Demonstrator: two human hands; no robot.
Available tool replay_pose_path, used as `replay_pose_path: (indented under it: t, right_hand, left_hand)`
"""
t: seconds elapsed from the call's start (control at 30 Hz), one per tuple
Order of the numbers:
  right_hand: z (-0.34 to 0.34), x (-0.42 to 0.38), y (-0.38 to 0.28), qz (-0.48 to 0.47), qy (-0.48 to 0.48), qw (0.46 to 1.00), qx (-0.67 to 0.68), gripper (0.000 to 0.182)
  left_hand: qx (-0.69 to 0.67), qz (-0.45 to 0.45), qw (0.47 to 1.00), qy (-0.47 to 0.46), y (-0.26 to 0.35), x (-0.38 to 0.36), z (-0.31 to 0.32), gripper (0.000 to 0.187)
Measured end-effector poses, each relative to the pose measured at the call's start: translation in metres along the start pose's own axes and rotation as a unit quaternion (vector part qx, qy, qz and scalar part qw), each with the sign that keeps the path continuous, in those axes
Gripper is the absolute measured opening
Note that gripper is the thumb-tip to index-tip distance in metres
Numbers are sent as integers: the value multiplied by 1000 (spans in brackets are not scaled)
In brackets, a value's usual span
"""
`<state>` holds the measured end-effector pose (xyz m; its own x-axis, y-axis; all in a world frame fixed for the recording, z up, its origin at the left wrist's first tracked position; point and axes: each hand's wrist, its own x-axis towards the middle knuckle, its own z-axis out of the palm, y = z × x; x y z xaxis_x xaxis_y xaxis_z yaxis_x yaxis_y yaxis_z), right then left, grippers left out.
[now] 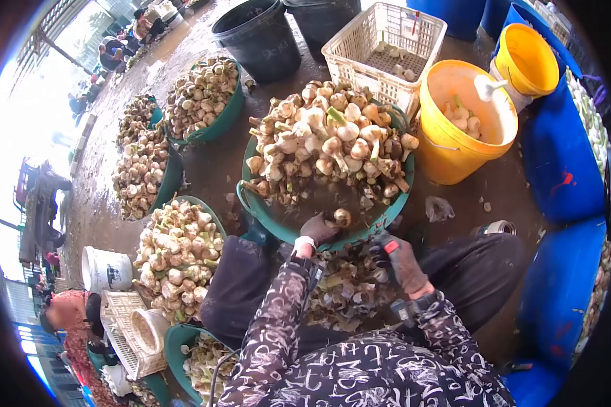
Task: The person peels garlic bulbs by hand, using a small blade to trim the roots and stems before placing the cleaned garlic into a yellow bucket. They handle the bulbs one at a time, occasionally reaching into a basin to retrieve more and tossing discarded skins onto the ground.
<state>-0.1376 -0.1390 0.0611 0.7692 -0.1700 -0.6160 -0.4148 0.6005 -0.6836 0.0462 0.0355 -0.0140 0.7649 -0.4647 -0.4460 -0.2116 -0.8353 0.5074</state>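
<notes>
My left hand, in a dark dirty glove, is closed on a garlic bulb at the near rim of a wide green tub. Behind it, unpeeled garlic bulbs with cut stems are heaped in the tub. To the right, my gloved right hand is closed round a small tool with a red part; its working end is hard to make out. Below both hands, between my knees, lies a pile of loose garlic skins and trimmings.
A yellow bucket holds some cleaned bulbs; a white bulb shows in mid-air over its opening. Behind are a cream plastic crate and black buckets. More garlic tubs stand left. Blue barrels line the right. Other people sit farther off.
</notes>
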Motion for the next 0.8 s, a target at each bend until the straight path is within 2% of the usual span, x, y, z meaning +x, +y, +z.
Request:
replay_pose_path:
  t: [0.03, 0.07, 0.1, 0.13, 0.17, 0.2, 0.23, 0.3, 0.43, 0.5, 0.57, 0.63, 0.67, 0.7, 0.73, 0.77, 0.8]
  right_hand:
    - [-1, 16, 23, -5, 13, 1000, -16, 30]
    - [2, 19, 31, -9, 26, 999, -33, 27]
    - [4, 19, 39, -7, 26, 999, -31, 27]
    - [12, 18, 40, -135, 52, 982, -119, 27]
    - [17, 17, 38, -261, 77, 940, -203, 26]
    - [18, 14, 36, -236, 84, 941, -230, 26]
    - [13, 12, 36, -236, 85, 941, -229, 26]
    - [2, 9, 35, -228, 71, 929, -284, 25]
    - [13, -16, 17, -194, 23, 938, -286, 22]
    - [16, -29, 9, -225, -2, 930, -292, 22]
    - [16, -34, 6, -257, -25, 919, -297, 23]
    - [13, -36, 5, -245, -83, 937, -233, 23]
    - [10, -33, 12, -247, -83, 937, -232, 23]
    - [7, -26, 22, -213, -73, 963, -147, 27]
    - [5, -23, 28, -176, -63, 981, -60, 31]
    - [4, -26, 27, -176, -63, 981, -60, 31]
    - [1, -29, 24, -29, -172, 981, 81, 36]
  left_hand:
    - [5, -2, 1000, -3, 3, -8, 2, 55]
    - [-209, -15, 974, -82, 12, -20, 0, 48]
    - [-414, -29, 896, -156, 23, -34, 0, 42]
    - [-446, -26, 883, -146, 34, -51, 6, 39]
    - [-477, -22, 868, -136, 44, -69, 10, 36]
    - [-435, 60, 890, -125, 52, -83, 9, 39]
    - [-427, 57, 892, -138, 62, -100, 3, 42]
    - [-374, 141, 914, -69, 56, -111, 16, 45]
    - [-313, 158, 936, -10, 67, -135, 4, 47]
    - [-408, 122, 901, -76, 74, -144, -10, 51]
    - [-438, 111, 886, -104, 78, -151, -24, 52]
    - [-467, 100, 868, -133, 78, -153, -26, 54]
    - [-504, 73, 848, -146, 74, -154, -22, 55]
    - [-540, 46, 825, -158, 73, -155, -17, 57]
    - [-578, 51, 802, -139, 81, -161, -15, 55]
    - [-578, 51, 802, -138, 82, -161, -3, 55]
    - [-569, 87, 813, -89, 80, -157, 13, 55]
